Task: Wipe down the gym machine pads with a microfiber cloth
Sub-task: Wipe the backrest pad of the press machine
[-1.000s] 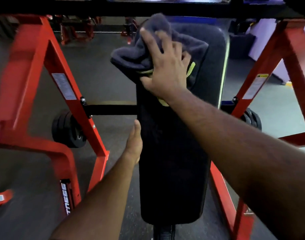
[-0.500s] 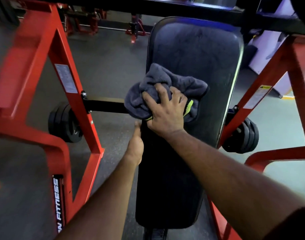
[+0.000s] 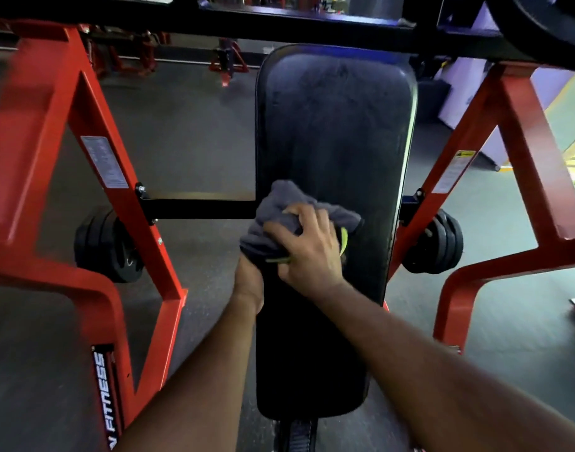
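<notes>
Cloth (image 3: 279, 207) slid farther down pad (image 3: 335, 125), right hand (image 3: 309, 252) fingers curled, gripping it; left hand (image 3: 248, 282) touches pad's left edge, fingers hidden under cloth, can't tell.

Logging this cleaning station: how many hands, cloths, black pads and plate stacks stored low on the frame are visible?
hands: 2, the left hand and the right hand
cloth: 1
black pad: 1
low plate stacks: 2, left and right
total: 6

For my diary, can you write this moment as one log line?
right hand: grips grey cloth against black pad | left hand: at pad's left edge, fingers hidden | step: wiping
</notes>
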Available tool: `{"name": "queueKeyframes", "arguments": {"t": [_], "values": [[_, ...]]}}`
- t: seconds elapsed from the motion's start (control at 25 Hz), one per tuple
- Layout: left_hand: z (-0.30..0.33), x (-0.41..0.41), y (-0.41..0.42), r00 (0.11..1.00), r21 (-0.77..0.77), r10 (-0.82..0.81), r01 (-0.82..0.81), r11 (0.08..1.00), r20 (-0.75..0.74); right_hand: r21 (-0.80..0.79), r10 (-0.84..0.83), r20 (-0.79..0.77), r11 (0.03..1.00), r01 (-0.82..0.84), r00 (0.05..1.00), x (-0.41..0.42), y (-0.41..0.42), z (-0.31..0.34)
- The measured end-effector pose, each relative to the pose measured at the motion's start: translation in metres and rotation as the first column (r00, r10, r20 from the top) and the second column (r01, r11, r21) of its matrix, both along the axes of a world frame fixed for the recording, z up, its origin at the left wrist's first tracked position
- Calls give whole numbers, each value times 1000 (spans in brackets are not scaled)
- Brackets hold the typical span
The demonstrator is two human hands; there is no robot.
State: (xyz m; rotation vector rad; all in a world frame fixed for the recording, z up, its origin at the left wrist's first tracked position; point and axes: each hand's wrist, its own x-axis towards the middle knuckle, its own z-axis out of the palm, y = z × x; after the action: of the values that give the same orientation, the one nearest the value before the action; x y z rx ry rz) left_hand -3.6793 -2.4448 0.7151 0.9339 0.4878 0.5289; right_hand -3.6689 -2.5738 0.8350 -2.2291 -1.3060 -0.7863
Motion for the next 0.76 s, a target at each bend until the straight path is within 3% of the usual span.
{"name": "queueKeyframes", "arguments": {"t": [0.04,0.16,0.24,0.32,0.44,0.56,0.76], "values": [[0,0,-6,996,0,31,-31,1000,78,42,-44,28,998,43,999,11,3,24],[12,-9,-14,991,117,86,-74,990,-99,100,-241,48,967,236,969,46,26,91],[9,-11,-16,985,165,109,-87,982,-130,52,-315,28,948,314,949,60,45,104],[22,-16,-17,989,147,59,-39,988,-136,20,-295,76,956,294,953,62,56,83],[30,-21,-15,997,-54,33,-37,998,-71,45,-202,146,979,197,969,48,59,29],[33,-27,-13,1000,-226,-2,0,974,-7,69,-149,163,988,140,975,47,59,16],[36,-33,-13,998,-257,52,-41,966,35,-12,-78,200,997,82,977,28,44,-12]]}}
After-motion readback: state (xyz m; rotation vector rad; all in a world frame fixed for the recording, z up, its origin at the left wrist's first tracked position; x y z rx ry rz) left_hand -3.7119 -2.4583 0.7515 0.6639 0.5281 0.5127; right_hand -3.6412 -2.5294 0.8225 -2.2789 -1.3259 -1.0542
